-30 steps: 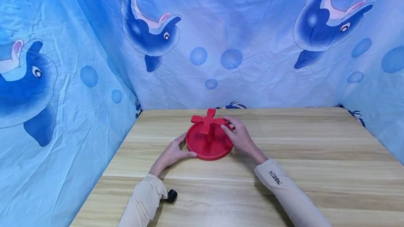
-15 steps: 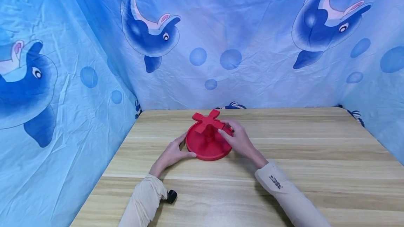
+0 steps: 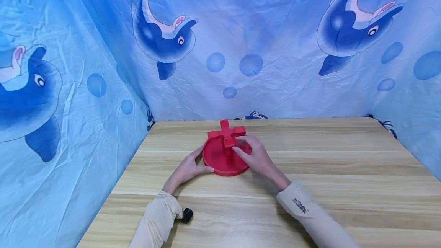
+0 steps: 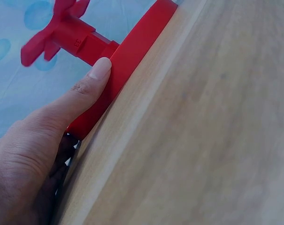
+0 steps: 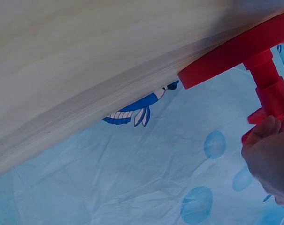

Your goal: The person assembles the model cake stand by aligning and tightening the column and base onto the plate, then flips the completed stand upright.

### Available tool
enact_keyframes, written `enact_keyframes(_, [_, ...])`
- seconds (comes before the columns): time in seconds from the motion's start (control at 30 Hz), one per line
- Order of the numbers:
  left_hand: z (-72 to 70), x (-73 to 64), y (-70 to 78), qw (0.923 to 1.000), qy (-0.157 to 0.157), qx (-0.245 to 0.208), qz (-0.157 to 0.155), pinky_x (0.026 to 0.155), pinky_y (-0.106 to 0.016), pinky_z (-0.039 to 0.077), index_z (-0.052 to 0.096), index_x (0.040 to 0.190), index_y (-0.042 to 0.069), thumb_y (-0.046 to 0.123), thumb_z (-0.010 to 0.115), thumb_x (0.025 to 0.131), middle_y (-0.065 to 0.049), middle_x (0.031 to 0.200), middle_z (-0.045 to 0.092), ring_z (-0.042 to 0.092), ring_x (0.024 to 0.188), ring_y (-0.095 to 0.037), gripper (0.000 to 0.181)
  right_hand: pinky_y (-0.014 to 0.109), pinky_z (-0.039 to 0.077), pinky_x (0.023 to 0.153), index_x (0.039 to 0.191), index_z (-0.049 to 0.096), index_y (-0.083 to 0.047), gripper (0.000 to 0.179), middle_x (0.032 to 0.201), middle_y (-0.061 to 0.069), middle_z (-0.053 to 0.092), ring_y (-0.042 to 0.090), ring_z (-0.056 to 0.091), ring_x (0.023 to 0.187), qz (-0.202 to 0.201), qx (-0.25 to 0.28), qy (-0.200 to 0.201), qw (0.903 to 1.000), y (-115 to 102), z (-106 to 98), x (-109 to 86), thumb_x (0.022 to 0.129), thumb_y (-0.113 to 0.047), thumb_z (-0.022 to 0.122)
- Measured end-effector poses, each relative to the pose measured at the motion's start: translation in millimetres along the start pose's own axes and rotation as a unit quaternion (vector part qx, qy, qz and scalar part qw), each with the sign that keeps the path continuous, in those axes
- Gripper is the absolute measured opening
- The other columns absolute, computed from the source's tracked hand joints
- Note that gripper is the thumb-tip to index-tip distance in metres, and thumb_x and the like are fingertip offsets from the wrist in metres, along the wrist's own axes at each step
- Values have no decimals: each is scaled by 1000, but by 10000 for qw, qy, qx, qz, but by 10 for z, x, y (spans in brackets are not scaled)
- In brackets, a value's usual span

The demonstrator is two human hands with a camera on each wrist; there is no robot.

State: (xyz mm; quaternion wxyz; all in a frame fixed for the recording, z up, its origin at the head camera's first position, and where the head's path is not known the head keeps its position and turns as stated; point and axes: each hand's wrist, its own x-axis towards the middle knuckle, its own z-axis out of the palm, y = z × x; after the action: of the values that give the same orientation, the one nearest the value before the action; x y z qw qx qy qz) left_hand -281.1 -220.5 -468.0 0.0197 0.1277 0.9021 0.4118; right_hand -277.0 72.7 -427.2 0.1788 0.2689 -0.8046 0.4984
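Observation:
A red round dish-like base (image 3: 225,173) lies flat on the wooden table, with a post rising from its middle. On top of the post sits a red four-armed cross-shaped handle (image 3: 225,132). My left hand (image 3: 188,167) grips the base's left side; in the left wrist view its thumb (image 4: 88,86) presses the outer rim. My right hand (image 3: 257,158) is at the right of the handle, thumb and fingers around its near arm. In the right wrist view the post (image 5: 271,91) stands bare between base and handle, and curled fingers (image 5: 266,129) touch the handle.
A wooden table (image 3: 327,179) spans the view beneath both arms. Blue dolphin-printed cloth (image 3: 275,87) hangs behind it and along the sides. Near my left cuff is a small black cylindrical piece (image 3: 187,215).
The cross-shaped handle has turned on its post, its arms now at different angles. My right hand has shifted slightly left and nearer with it. The left hand and base have stayed in place.

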Motion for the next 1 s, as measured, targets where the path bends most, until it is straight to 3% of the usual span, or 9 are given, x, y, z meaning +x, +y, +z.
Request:
enact_keyframes(0.23, [10,-11,1,9999,59,-98,-72,110,-50,45,33,164,17,52,91,76,-6,163,38,32,151,-30,111,37,61,75,125,68,-4,39,108,6,66,20,62,98,-113,-273,587,9978,-11,-47,-11,90,-10,82])
enact_keyframes(0.37, [15,-10,-4,9999,73,-118,-73,111,-50,44,33,164,18,51,91,76,-5,163,38,32,151,-29,110,36,59,70,126,67,-2,40,104,8,65,24,62,92,-61,-530,808,9953,15,-77,10,89,-12,83])
enact_keyframes(0.57, [21,-14,-7,10000,61,18,-56,112,-50,43,33,164,17,52,90,76,-6,164,37,32,150,-30,110,48,61,76,135,62,-1,50,118,15,63,37,62,107,230,-539,634,9963,72,-85,36,91,-13,81])
enact_keyframes(0.73, [27,-12,-16,10000,58,2,-25,114,-50,42,33,164,17,51,90,76,-6,164,37,31,151,-29,110,44,62,81,137,64,-3,47,122,13,64,34,60,112,189,-493,380,9979,92,-70,37,94,-13,79])
enact_keyframes(1.0, [34,-6,-26,10000,74,-1,24,113,-49,43,33,164,19,52,90,76,-5,163,38,32,151,-28,109,41,62,82,134,66,-3,44,124,12,64,27,58,111,203,-367,321,9986,81,-43,19,93,-12,79])
